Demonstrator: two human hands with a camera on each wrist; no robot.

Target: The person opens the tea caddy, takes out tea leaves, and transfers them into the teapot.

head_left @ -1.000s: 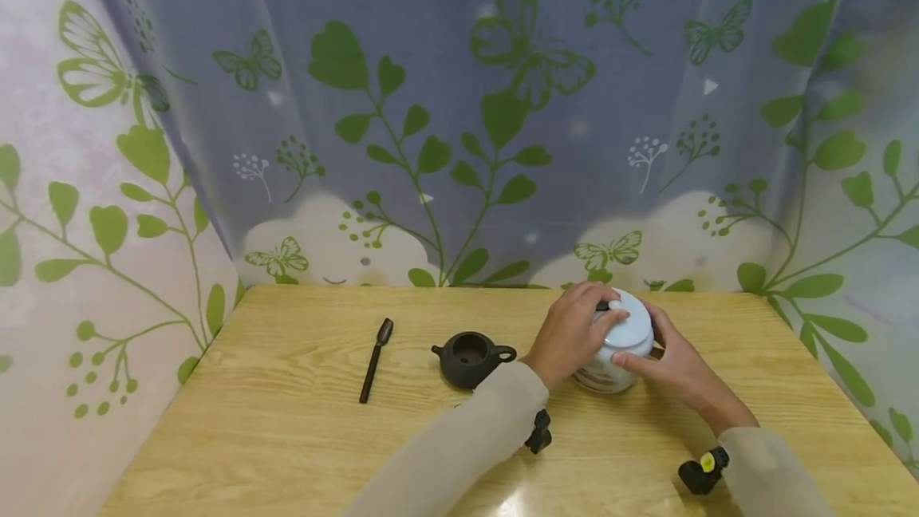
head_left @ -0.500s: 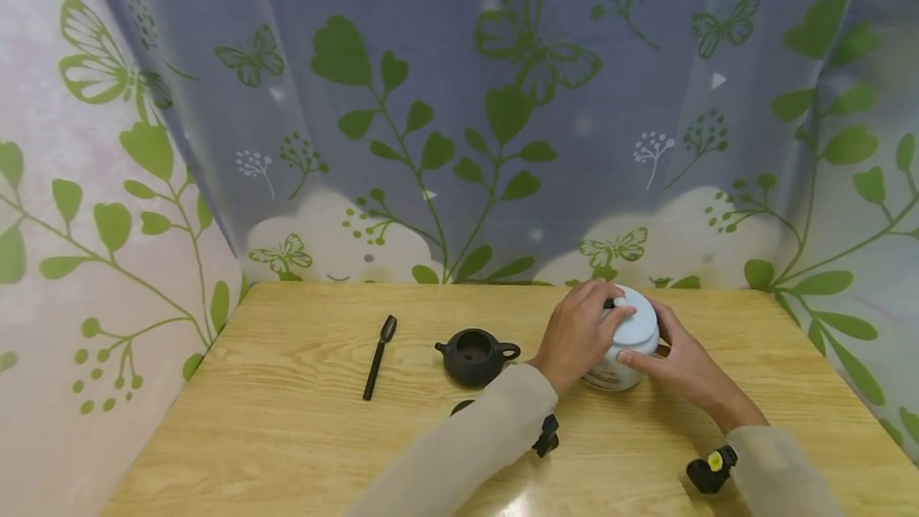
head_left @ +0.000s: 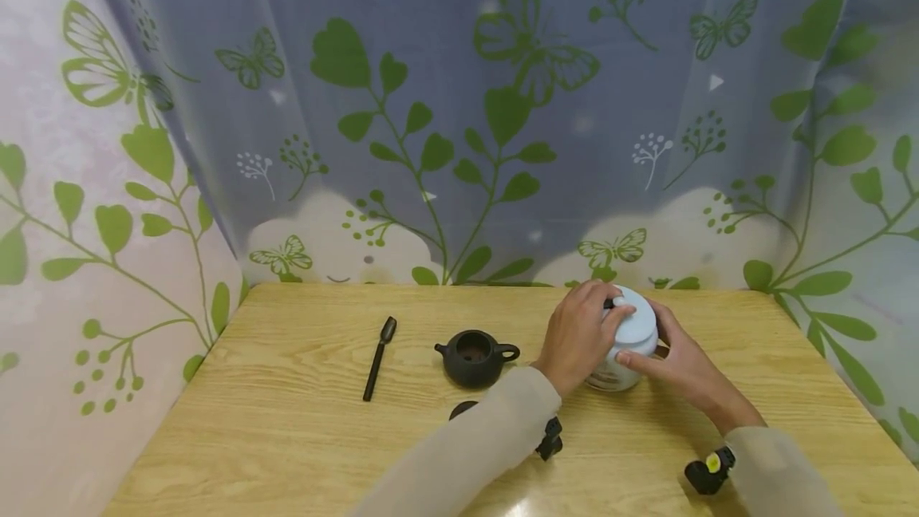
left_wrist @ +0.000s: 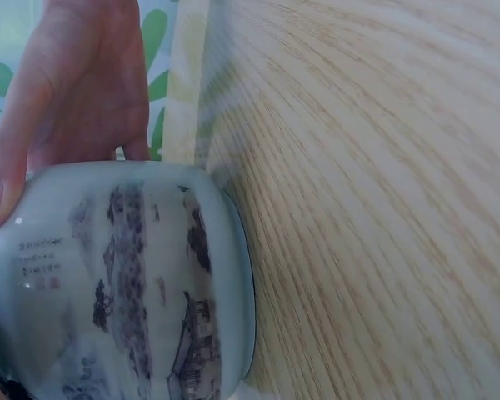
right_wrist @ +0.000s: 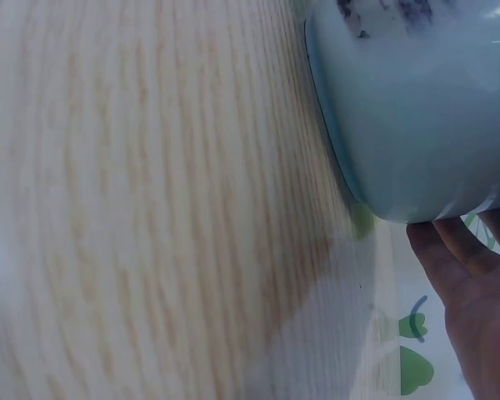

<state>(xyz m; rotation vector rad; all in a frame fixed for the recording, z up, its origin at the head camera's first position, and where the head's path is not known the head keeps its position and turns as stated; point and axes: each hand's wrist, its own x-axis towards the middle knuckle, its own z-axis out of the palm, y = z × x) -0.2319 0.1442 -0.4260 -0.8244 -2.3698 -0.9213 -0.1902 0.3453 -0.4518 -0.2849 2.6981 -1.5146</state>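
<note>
A pale blue-white jar with dark landscape drawings stands upright on the table, its light blue lid on top. My left hand pinches the lid near its knob, thumb on the lid's top; a small black piece shows beside those fingers. On the jar's other side, my right hand grips the body, thumb in front and fingers behind. The left wrist view shows that right hand against the jar's side. In the right wrist view, fingertips of the right hand touch the jar wall.
Left of the jar sits a small black teapot without its lid. Farther left lies a black scoop with a long handle. A dark round object peeks out from under the left sleeve. A patterned curtain borders the wooden table.
The head view has shifted slightly, and a bit more of the dark round object shows beside the left sleeve. Both hands keep hold of the jar and lid, almost still.
</note>
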